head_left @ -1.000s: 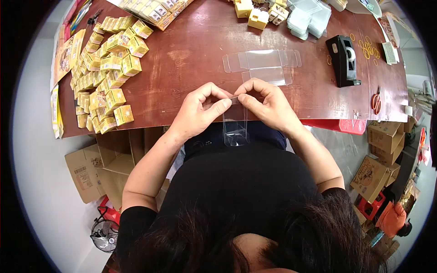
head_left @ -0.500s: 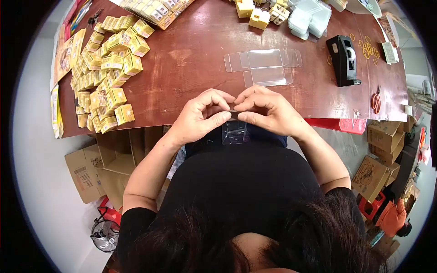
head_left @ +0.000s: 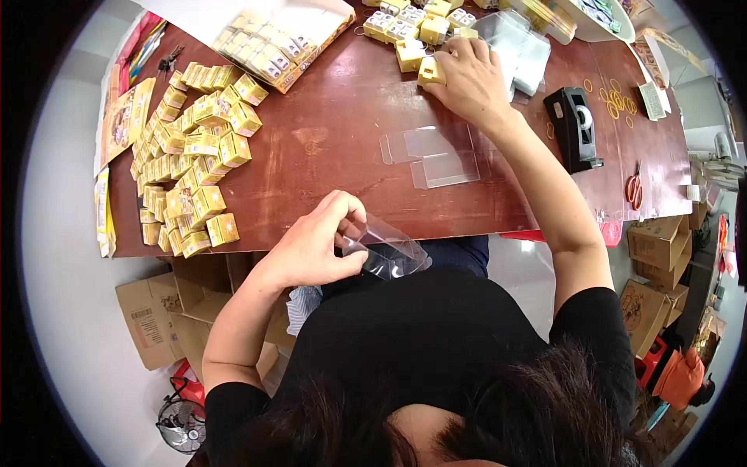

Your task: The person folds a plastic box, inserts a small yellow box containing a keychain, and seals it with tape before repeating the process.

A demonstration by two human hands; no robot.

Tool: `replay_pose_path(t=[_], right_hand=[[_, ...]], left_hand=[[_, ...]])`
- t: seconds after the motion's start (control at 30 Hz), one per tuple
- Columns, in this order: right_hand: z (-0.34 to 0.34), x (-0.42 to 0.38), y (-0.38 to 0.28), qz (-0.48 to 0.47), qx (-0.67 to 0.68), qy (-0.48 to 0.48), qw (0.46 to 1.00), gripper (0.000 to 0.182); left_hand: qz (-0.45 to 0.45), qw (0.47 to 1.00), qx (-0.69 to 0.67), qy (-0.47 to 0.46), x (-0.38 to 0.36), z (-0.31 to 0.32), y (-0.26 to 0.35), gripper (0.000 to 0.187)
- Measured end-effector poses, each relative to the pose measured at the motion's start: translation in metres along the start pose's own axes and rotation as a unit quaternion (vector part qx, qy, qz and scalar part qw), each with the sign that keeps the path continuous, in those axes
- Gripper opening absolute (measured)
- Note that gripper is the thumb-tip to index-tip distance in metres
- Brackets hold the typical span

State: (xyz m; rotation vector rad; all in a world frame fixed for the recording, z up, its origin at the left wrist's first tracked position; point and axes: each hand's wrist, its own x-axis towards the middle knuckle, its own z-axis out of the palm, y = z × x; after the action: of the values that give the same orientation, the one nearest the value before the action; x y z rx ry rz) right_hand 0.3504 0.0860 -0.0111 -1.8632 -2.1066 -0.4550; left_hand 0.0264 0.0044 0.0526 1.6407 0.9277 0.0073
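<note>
My left hand holds a clear plastic box at the table's front edge, its fingers curled round one end. Farther out, my right hand reaches over the table, its fingers closed on a small yellow block. More yellow and white blocks lie just beyond it. A flattened clear plastic box rests on the table between my hands. Clear plastic pieces are stacked beside my right hand.
Small yellow boxes are heaped at the left, below an open carton of similar pieces. At the right are a black tape dispenser, rubber bands and red scissors. A person in orange is at the far right.
My right hand has left the clear box and moved out to the yellow blocks. My left hand still has the box, now opened out and tilted. The camera view has shifted.
</note>
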Motion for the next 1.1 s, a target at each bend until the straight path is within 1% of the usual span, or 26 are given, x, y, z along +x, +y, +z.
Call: replay_pose_path(t=[0.07,0.1,0.13,0.17,0.2,0.27,0.3,0.33,0.37,0.4,0.43,0.47,0.53,0.57,0.6,0.67,0.7,0.77,0.8,0.83,0.9,0.93,0.97,1.03,1.07,1.1], right_hand=[[-0.002,-0.002,-0.006,-0.026,0.045,-0.017,0.998,0.037],[-0.009,-0.008,-0.01,-0.052,0.077,-0.022,0.995,0.037],[-0.014,-0.015,-0.012,-0.076,0.108,-0.028,0.991,0.037],[-0.015,-0.021,-0.011,-0.09,0.131,-0.077,0.984,0.046],[-0.016,-0.027,-0.009,-0.088,0.132,-0.081,0.984,0.046],[-0.021,-0.039,-0.002,-0.087,0.213,-0.129,0.964,0.059],[-0.028,-0.04,0.003,-0.104,0.215,-0.104,0.965,0.068],[-0.033,-0.04,0.002,-0.101,0.215,-0.107,0.966,0.068],[-0.039,-0.04,-0.003,-0.01,0.233,-0.126,0.964,0.071],[-0.046,-0.038,-0.01,0.08,0.249,-0.144,0.955,0.078],[-0.055,-0.031,-0.019,0.114,0.19,-0.194,0.956,0.08],[-0.053,-0.026,-0.031,0.115,0.19,-0.195,0.955,0.08],[-0.049,-0.017,-0.048,0.094,0.094,-0.247,0.96,0.07],[-0.038,-0.019,-0.047,0.034,0.112,-0.205,0.972,0.055],[-0.036,-0.015,-0.041,0.031,0.112,-0.203,0.972,0.055],[-0.032,-0.013,-0.021,-0.149,0.262,-0.227,0.926,0.046],[-0.028,-0.012,-0.012,-0.151,0.263,-0.227,0.925,0.046],[-0.02,-0.013,0.003,-0.16,0.329,-0.23,0.902,0.055],[-0.023,-0.011,0.006,-0.135,0.34,-0.262,0.893,0.06],[-0.025,-0.012,0.003,-0.135,0.339,-0.263,0.893,0.06],[-0.03,-0.022,-0.015,-0.077,0.171,-0.168,0.968,0.059],[-0.032,-0.026,-0.022,-0.069,0.094,-0.139,0.983,0.055],[-0.031,-0.025,-0.023,-0.071,0.095,-0.139,0.983,0.055],[-0.031,-0.023,-0.023,-0.025,0.086,-0.211,0.973,0.055],[-0.033,-0.023,-0.021,-0.026,0.087,-0.211,0.973,0.055],[-0.036,-0.023,-0.017,-0.044,0.139,-0.173,0.974,0.057]], left_hand=[[0.017,0.999,0.028,-0.016,0.0,-0.007,0.004,0.041],[0.033,0.997,0.056,-0.038,0.0,-0.009,0.003,0.045],[0.04,0.997,0.043,-0.043,0.0,-0.013,-0.002,0.049],[0.053,0.999,-0.006,-0.005,0.0,-0.016,-0.008,0.047],[0.065,0.996,-0.056,0.032,0.001,-0.02,-0.013,0.046],[0.038,0.979,-0.177,0.098,0.001,-0.032,-0.02,0.054],[0.058,0.96,-0.242,0.125,0.003,-0.036,-0.028,0.057],[0.072,0.945,-0.283,0.149,0.005,-0.039,-0.032,0.058],[0.086,0.927,-0.322,0.174,0.008,-0.041,-0.033,0.059],[0.104,0.927,-0.307,0.189,0.012,-0.04,-0.039,0.06],[0.104,0.927,-0.308,0.187,0.017,-0.038,-0.045,0.06],[0.097,0.912,-0.35,0.189,0.023,-0.034,-0.049,0.058],[0.107,0.882,-0.414,0.199,0.032,-0.025,-0.046,0.055],[0.107,0.882,-0.414,0.2,0.033,-0.023,-0.047,0.055],[0.087,0.878,-0.429,0.195,0.033,-0.023,-0.048,0.054],[0.052,0.875,-0.448,0.176,0.027,-0.026,-0.053,0.052],[0.051,0.874,-0.448,0.179,0.024,-0.027,-0.054,0.052],[0.039,0.885,-0.437,0.154,0.02,-0.028,-0.054,0.056],[0.04,0.885,-0.437,0.154,0.021,-0.028,-0.053,0.056],[0.035,0.885,-0.435,0.161,0.021,-0.027,-0.05,0.059],[0.03,0.885,-0.432,0.171,0.021,-0.026,-0.048,0.061],[0.032,0.88,-0.443,0.167,0.022,-0.026,-0.048,0.061],[0.035,0.875,-0.453,0.163,0.022,-0.027,-0.049,0.061],[0.017,0.888,-0.428,0.165,0.024,-0.03,-0.051,0.059],[-0.001,0.901,-0.403,0.164,0.025,-0.031,-0.052,0.058],[-0.001,0.9,-0.404,0.166,0.025,-0.031,-0.053,0.058]])
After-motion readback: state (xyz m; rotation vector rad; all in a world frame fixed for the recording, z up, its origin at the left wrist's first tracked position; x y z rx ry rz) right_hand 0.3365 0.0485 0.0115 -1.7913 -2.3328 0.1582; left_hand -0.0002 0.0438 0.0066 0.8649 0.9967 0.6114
